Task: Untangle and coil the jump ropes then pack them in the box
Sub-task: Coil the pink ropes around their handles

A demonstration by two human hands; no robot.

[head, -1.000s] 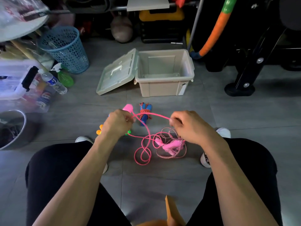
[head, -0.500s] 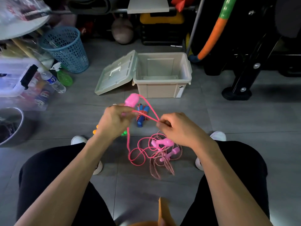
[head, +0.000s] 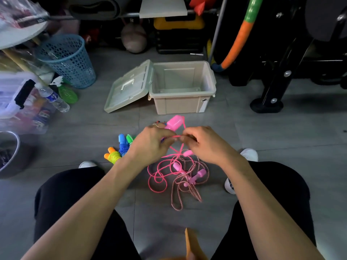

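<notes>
My left hand grips the pink handle of a bright pink jump rope. My right hand pinches that rope's cord just beside the left hand. The rest of the cord hangs down to a loose tangle on the floor, mixed with a pink-and-white twisted rope and its pink handles. Coiled ropes lie to the left: one with orange handles and one blue. The beige box stands open behind, holding nothing, its lid leaning on its left side.
A blue mesh basket, a water bottle and clear storage bins crowd the left. A metal bowl sits at the far left. Black exercise equipment stands at the right. My knees flank the tangle.
Both hands have come close together and risen toward the box. The pink handle now points up and away, and the cord between my hands has shortened.
</notes>
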